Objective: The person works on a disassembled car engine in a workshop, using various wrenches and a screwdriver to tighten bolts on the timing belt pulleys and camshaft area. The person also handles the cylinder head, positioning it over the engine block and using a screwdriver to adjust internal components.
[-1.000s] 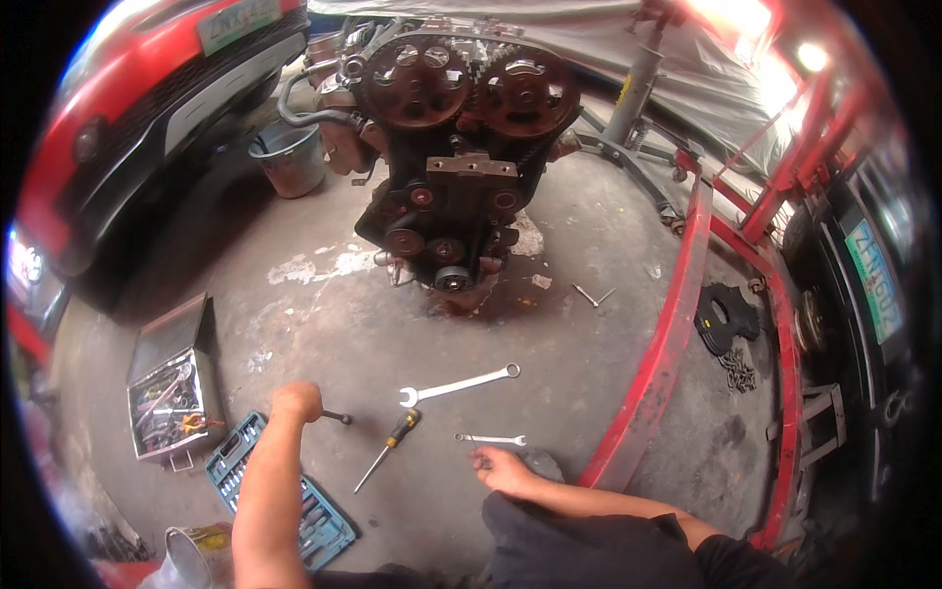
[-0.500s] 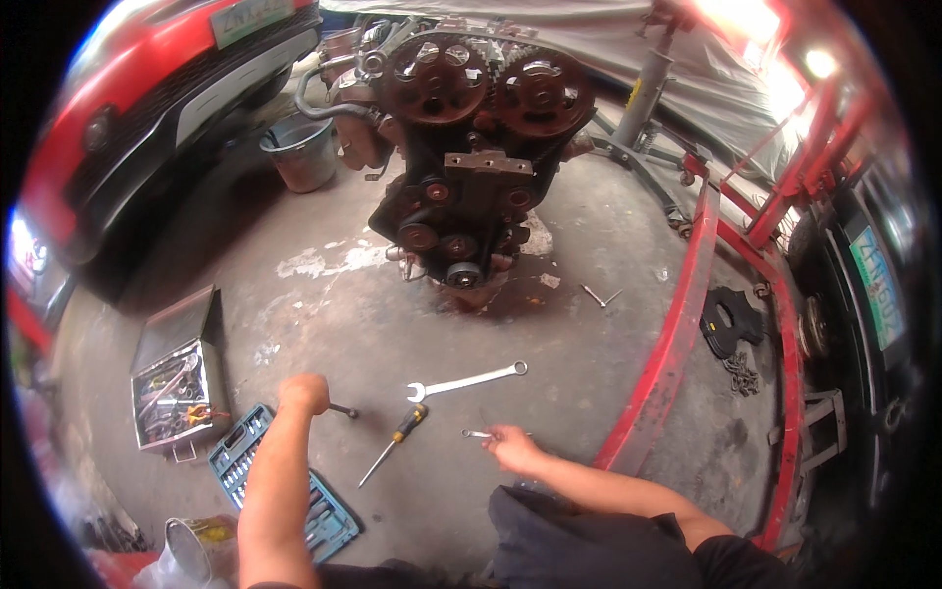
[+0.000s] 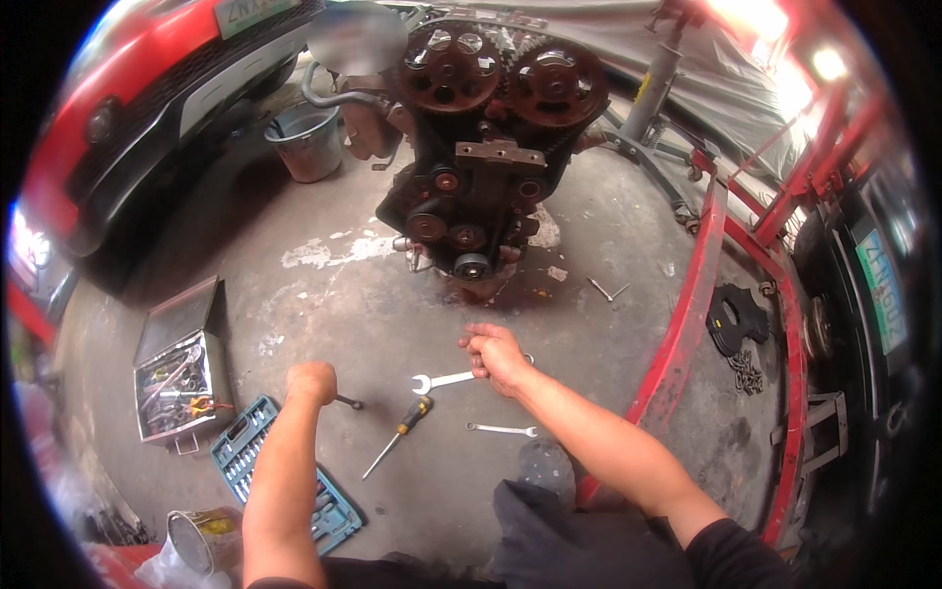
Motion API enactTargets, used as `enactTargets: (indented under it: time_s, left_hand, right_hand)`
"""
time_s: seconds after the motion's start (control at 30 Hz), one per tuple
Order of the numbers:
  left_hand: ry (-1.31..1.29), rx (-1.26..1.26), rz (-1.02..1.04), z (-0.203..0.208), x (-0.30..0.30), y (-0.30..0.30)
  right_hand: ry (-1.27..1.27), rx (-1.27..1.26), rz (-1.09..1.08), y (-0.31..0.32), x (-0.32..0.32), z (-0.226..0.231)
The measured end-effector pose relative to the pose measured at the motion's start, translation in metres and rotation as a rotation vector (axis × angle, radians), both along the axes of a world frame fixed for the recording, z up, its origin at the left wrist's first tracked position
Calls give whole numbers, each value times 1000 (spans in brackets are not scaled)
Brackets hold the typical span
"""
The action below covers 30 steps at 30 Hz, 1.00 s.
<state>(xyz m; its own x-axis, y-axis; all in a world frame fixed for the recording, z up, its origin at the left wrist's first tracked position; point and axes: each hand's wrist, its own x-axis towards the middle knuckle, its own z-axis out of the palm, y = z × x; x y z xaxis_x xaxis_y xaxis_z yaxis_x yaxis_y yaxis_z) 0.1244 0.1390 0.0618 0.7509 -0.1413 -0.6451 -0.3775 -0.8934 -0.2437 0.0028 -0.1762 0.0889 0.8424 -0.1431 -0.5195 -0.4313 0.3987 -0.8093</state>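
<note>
My left hand is closed around a dark ratchet wrench; only its rounded end and a short length of shaft show past the fist. Reaching forward, my right hand is over the large combination wrench and covers part of it. Its fingers are loosely bent and apart, with nothing seen in them. Closer to me lies a small combination wrench on the floor. A yellow-and-black screwdriver rests between the two arms. Under my left forearm is a teal socket set case, partly hidden.
An engine with two large pulleys stands ahead. At left are a metal toolbox, a can, a bucket and a red car. Red steel legs border the right side, near a chain.
My right hand has let go of the small combination wrench, now flat on the floor, and moved forward over the large one. The left hand still grips the ratchet wrench.
</note>
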Motion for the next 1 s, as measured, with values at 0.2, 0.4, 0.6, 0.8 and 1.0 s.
enactTargets:
  time_s: [0.2,0.4,0.6,0.8,1.0]
  left_hand:
    - [-12,-33,16,-8,-1,11]
    - [-74,-37,4,-22,4,16]
    - [-61,-51,7,-10,2,9]
    - [-72,-36,0,-18,7,11]
    - [-96,-49,-26,-25,11,18]
  right_hand:
    - [-152,-17,67,10,-6,4]
    - [-119,-170,16,11,-1,-14]
    - [-105,-111,-2,2,4,-11]
    - [-121,-77,-42,0,16,-6]
    - [-151,-59,-56,1,31,-8]
